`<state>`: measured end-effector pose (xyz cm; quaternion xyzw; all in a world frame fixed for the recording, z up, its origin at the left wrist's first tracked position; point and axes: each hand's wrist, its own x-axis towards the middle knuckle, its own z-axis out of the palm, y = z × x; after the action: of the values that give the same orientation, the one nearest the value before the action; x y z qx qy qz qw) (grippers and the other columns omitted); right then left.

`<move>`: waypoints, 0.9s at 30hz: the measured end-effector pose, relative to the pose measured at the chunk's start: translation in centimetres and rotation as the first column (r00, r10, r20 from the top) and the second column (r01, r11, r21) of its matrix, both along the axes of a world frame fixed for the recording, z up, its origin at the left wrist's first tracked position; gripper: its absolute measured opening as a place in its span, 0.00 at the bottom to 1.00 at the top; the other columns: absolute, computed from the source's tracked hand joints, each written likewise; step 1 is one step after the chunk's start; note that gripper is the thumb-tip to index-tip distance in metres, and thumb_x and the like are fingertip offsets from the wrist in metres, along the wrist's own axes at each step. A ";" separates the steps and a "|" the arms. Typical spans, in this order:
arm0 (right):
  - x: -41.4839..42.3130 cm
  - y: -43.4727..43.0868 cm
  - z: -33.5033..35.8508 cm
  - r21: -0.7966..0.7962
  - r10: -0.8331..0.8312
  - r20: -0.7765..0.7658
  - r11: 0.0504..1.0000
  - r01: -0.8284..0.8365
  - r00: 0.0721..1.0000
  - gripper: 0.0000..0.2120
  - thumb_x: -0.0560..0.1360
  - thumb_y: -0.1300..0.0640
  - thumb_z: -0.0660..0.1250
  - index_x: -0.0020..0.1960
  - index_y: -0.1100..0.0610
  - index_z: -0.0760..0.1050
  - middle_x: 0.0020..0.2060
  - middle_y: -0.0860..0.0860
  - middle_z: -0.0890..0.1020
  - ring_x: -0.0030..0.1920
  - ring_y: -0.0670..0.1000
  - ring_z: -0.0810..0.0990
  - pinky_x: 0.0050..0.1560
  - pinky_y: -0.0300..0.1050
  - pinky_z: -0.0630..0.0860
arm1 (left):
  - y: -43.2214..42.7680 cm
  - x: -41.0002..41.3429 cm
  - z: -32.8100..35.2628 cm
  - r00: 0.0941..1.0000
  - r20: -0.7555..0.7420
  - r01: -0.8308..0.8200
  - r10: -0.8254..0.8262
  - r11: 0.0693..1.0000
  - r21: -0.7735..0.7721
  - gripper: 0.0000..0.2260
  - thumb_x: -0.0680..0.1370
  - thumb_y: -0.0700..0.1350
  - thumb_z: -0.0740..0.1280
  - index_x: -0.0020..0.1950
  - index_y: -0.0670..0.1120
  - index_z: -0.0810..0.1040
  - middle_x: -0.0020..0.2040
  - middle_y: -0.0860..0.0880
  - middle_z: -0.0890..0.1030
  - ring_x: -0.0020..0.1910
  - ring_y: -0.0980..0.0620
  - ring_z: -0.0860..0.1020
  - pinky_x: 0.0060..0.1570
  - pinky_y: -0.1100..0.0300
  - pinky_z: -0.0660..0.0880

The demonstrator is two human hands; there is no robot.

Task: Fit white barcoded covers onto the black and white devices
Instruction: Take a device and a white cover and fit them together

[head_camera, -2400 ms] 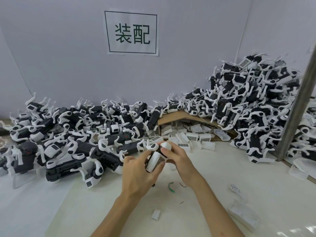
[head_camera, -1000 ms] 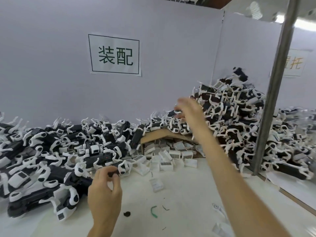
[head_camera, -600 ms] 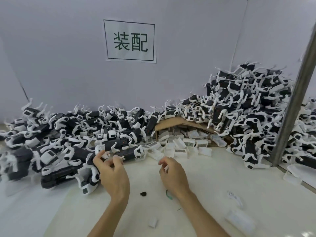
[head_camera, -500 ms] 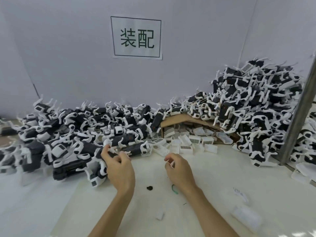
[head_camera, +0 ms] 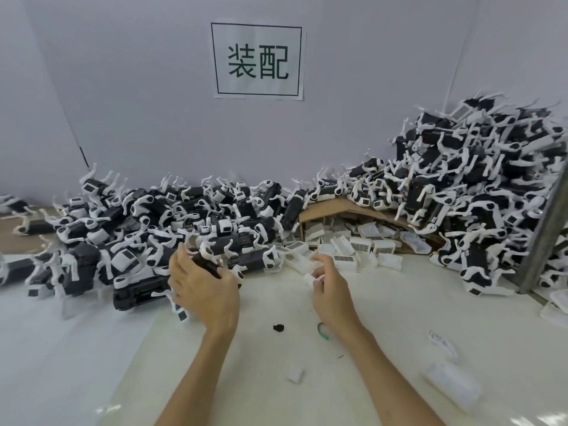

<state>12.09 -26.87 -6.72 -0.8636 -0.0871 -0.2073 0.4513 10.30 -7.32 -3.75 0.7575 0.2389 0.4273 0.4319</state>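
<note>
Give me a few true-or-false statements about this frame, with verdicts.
1. The left hand grips a black and white device. True.
2. The right hand holds nothing. False: it pinches a white cover.
3. The white cover is already fitted on the held device. False: the hands are apart, and the cover is clear of the device.
4. Loose covers spill from a cardboard box. True.

Open table [head_camera: 399, 327] up front; low device heap [head_camera: 123, 241] left, tall device heap [head_camera: 476, 186] right, spilled covers [head_camera: 353, 250] between.
</note>
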 end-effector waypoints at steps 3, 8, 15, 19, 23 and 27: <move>0.0 -0.2 -0.1 0.036 -0.026 -0.048 0.999 0.028 0.999 0.23 0.80 0.70 0.56 0.70 0.50 0.67 0.45 0.46 0.74 0.44 0.43 0.75 0.37 0.31 0.68 | 1.2 0.2 -0.6 0.992 -0.125 0.045 -0.033 0.994 0.101 0.30 0.76 0.44 0.71 0.77 0.46 0.66 0.76 0.44 0.69 0.74 0.40 0.62 0.70 0.38 0.58; 0.2 -0.4 0.2 0.203 -0.062 -0.105 0.976 0.083 0.993 0.20 0.79 0.69 0.55 0.67 0.52 0.69 0.43 0.49 0.75 0.40 0.46 0.74 0.35 0.32 0.68 | 1.4 0.2 -0.8 0.994 -0.108 0.039 -0.021 0.984 0.174 0.23 0.77 0.47 0.73 0.71 0.46 0.73 0.68 0.42 0.76 0.69 0.38 0.67 0.65 0.40 0.62; -0.3 -1.2 1.9 0.942 0.419 -0.187 0.333 0.041 0.889 0.17 0.82 0.69 0.58 0.65 0.54 0.73 0.52 0.58 0.82 0.51 0.55 0.82 0.48 0.46 0.76 | 1.4 0.1 -1.0 0.996 0.064 0.039 -0.054 0.976 0.216 0.13 0.75 0.47 0.74 0.55 0.44 0.77 0.44 0.44 0.82 0.52 0.40 0.74 0.51 0.50 0.64; -0.6 -1.4 2.1 0.983 0.502 -0.136 0.175 0.054 0.854 0.19 0.81 0.70 0.56 0.69 0.59 0.71 0.52 0.61 0.82 0.51 0.57 0.80 0.49 0.48 0.76 | 0.6 -0.2 -0.9 0.984 0.054 0.149 -0.167 0.957 0.248 0.17 0.76 0.50 0.74 0.59 0.46 0.73 0.44 0.49 0.79 0.48 0.44 0.74 0.43 0.54 0.67; -0.8 -1.5 2.1 0.987 0.550 -0.094 0.161 0.005 0.830 0.20 0.81 0.69 0.55 0.68 0.56 0.74 0.49 0.59 0.85 0.50 0.55 0.81 0.48 0.48 0.77 | -0.6 -0.7 -0.9 0.966 0.020 0.222 -0.256 0.871 0.439 0.22 0.77 0.50 0.73 0.68 0.47 0.74 0.47 0.47 0.80 0.46 0.45 0.79 0.36 0.56 0.70; -0.9 -1.5 2.2 0.987 0.594 -0.069 0.158 -0.032 0.801 0.18 0.81 0.69 0.55 0.61 0.57 0.80 0.50 0.58 0.85 0.46 0.53 0.84 0.43 0.44 0.80 | -1.1 -1.0 -1.0 0.942 0.062 0.257 -0.331 0.826 0.502 0.13 0.77 0.49 0.74 0.60 0.48 0.82 0.44 0.49 0.77 0.39 0.49 0.75 0.32 0.61 0.64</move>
<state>11.16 -28.42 -4.53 -0.3790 -0.0191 0.0922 0.9206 9.31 -8.46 -4.76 0.8358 -0.0284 0.4561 0.3043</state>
